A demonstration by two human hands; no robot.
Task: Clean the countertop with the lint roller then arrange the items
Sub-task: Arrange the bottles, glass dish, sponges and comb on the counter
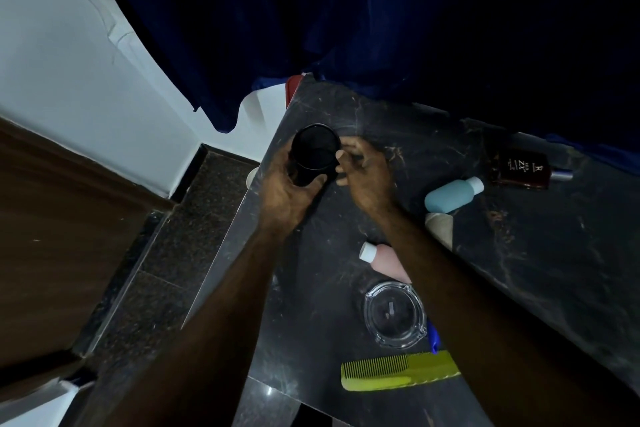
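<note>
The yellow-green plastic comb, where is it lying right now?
In the head view, the yellow-green comb lies lower right on the dark marble countertop, just nearer the person than the clear glass ashtray.

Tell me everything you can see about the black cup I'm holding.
The black cup is a dark, opaque, round tumbler. Its open mouth tilts toward the camera, and the inside is too dark to judge. The left hand grips its lower body at the far-left corner of the countertop. Fingertips of the right hand sit by its side.

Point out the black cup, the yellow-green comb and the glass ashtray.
black cup [310, 168], head view, side wall.
yellow-green comb [401, 378], head view, spine below teeth.
glass ashtray [398, 343], head view, near rim.
</note>
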